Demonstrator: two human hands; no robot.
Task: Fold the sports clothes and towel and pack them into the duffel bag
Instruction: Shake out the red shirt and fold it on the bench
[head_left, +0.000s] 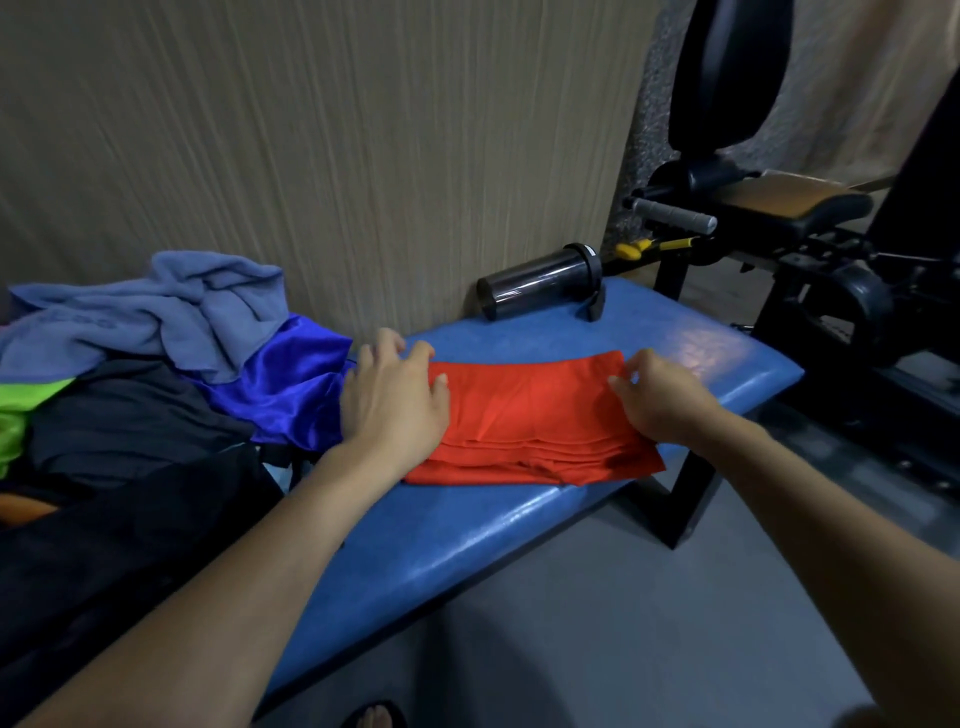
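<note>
A red garment (530, 421) lies folded into a flat rectangle on the blue padded bench (467, 530). My left hand (392, 400) rests flat on its left edge with the fingers spread. My right hand (662, 400) lies on its right edge, fingers slightly bent on the cloth. To the left sits a heap of unfolded things: a grey-blue towel (145, 312), a shiny blue garment (291, 379), a black garment (130, 415) and a bit of green cloth (21, 410). The black duffel bag (119, 545) is at the lower left, partly under my left arm.
A dark shaker bottle (540, 288) lies on its side at the bench's far end by the wall. Black gym equipment (779, 218) with a grey handle stands to the right. Grey floor runs in front of the bench, with my foot (374, 719) at the bottom.
</note>
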